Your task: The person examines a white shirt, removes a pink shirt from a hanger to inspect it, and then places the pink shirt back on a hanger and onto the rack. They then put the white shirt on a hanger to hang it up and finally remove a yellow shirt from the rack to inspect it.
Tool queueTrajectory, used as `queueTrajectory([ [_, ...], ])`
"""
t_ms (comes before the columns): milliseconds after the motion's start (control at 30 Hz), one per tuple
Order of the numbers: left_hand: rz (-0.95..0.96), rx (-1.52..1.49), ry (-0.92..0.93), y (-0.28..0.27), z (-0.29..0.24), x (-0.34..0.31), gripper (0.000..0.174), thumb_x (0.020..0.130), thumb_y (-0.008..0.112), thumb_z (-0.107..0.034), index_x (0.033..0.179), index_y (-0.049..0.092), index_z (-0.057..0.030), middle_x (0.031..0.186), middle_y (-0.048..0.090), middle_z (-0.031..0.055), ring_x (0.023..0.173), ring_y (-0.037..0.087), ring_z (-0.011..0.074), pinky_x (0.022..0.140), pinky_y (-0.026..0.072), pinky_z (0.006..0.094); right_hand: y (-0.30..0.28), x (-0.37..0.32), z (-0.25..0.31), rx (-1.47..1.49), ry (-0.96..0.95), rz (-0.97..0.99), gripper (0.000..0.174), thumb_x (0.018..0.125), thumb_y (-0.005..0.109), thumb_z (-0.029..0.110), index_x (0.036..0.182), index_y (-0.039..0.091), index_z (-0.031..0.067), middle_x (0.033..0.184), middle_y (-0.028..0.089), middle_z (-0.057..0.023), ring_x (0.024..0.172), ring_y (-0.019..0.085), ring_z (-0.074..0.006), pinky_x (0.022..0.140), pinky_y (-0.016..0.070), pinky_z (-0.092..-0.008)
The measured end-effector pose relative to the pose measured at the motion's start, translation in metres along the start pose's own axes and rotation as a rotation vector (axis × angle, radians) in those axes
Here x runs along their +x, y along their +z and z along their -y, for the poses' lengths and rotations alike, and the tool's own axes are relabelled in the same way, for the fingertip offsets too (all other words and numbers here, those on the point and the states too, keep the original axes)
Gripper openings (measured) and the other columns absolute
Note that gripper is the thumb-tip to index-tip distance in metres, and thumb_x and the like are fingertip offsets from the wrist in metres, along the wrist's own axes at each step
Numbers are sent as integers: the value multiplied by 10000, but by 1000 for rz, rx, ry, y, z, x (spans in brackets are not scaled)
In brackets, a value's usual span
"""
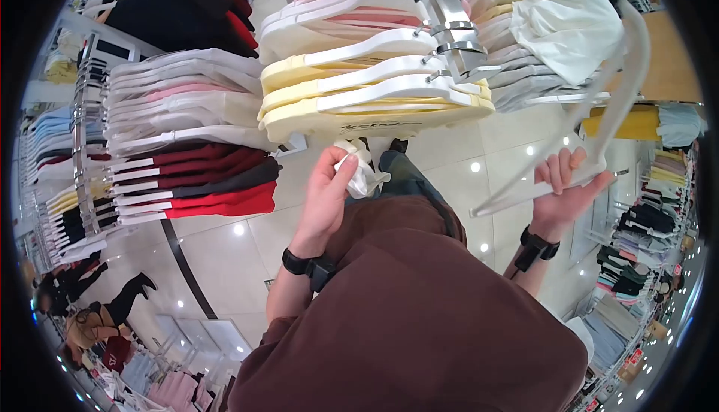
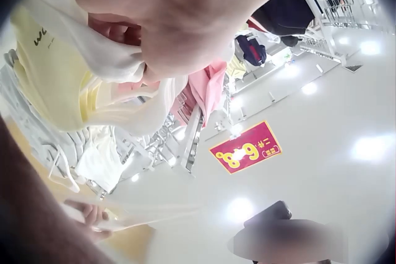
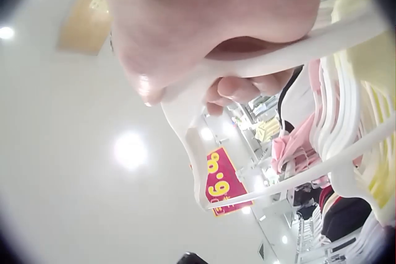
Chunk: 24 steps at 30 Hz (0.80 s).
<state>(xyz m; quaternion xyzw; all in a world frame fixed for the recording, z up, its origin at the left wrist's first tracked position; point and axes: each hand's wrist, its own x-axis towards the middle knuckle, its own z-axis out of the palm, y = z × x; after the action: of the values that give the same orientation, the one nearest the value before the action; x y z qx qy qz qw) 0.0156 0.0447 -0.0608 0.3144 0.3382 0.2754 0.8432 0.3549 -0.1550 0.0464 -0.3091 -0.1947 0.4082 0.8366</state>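
In the head view my left hand (image 1: 323, 198) pinches a crumpled white cloth (image 1: 365, 178) between thumb and fingers, just below the front of a rack of yellow tops (image 1: 299, 123). The cloth (image 2: 114, 56) also shows under the palm in the left wrist view. Off to the right, my right hand (image 1: 560, 187) grips a white plastic clothes hanger (image 1: 636, 67) near its neck, fingers curled round it. No garment hangs on this hanger, and it is tilted, one end pointing up. In the right wrist view the hanger (image 3: 291, 56) crosses beneath the palm.
A metal rail (image 1: 457, 30) holds the yellow and pink tops. Dark red and black garments (image 1: 217, 176) hang at left. Grey tops and a draped white garment (image 1: 573, 34) are at right. Other people (image 1: 93, 322) stand at lower left. A red price sign (image 2: 246, 147) hangs overhead.
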Motion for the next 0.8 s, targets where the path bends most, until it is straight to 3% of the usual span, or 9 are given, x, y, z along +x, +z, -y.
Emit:
queueTrajectory([
  [200,53,-58,50,36,-20,-14,115,1145,609,-177,1182,550,-87,1060,687,12,899,641,54,771,532,240,53,16,-41,-44,-16,12,550,1051,497,631,1104,632,100,715,500,-8,624,411,-135,679,319,-340],
  [267,66,-64,52,45,-28,-20,108,1147,596,-167,1197,543,-87,1106,678,22,934,648,72,790,540,254,67,20,-57,-115,37,206,520,1040,521,625,1114,639,124,754,560,-15,635,434,-137,678,320,-339],
  [433,141,-141,78,62,-47,-38,86,1150,567,-142,1207,533,-86,1165,658,37,984,650,99,816,550,279,91,35,-86,56,47,279,591,1132,334,649,1063,609,131,743,570,-4,554,405,-113,675,340,-340],
  [733,328,-132,153,66,-57,-51,155,1112,618,-120,1232,535,-69,1108,648,13,949,625,92,819,539,270,95,42,-119,145,135,194,511,1117,405,546,905,583,117,706,578,-24,555,436,-123,648,380,-329],
  [767,329,-131,157,71,-62,-57,155,1112,618,-120,1232,535,-69,1108,648,13,949,625,92,819,539,270,92,41,-124,130,145,172,510,1101,427,546,888,580,108,695,573,-32,557,446,-128,638,389,-325],
  [800,206,-140,170,84,-72,-65,166,1091,653,-131,1199,541,-74,1085,648,16,930,622,105,820,546,290,81,41,-132,26,108,197,513,1088,444,548,883,580,98,674,563,-39,558,455,-136,633,402,-327],
])
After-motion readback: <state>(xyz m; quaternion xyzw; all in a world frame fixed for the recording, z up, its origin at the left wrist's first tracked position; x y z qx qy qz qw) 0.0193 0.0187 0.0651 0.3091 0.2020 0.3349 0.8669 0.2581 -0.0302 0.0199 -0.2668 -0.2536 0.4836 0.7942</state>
